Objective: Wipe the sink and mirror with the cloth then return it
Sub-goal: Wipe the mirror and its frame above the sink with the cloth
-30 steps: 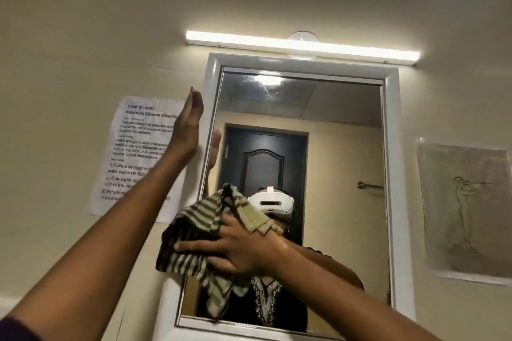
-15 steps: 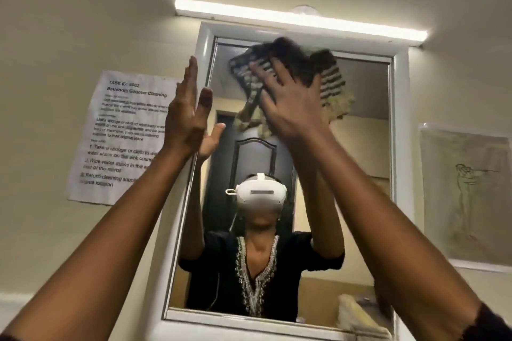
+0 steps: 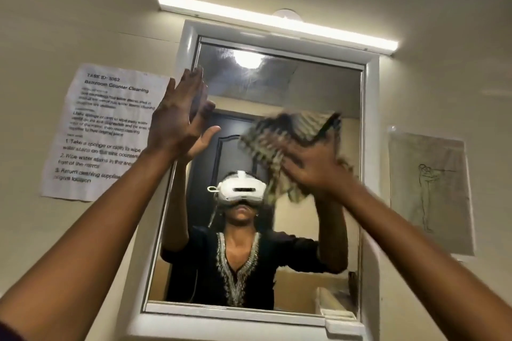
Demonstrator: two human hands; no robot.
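Striped cloth (image 3: 288, 147), blurred, pressed flat against the mirror (image 3: 304, 86) at right-centre under the right hand (image 3: 313, 166), fingers spread over it. Left hand (image 3: 177, 122) open, empty, braced at the mirror's left frame. Mirror wiping appears under way; return pending; sink out of view. Open glass lies above and below the cloth, the right frame close beside it.

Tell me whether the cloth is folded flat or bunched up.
Bunched up. The cloth is crumpled under the right hand against the mirror, its loose striped folds sticking out around the fingers.
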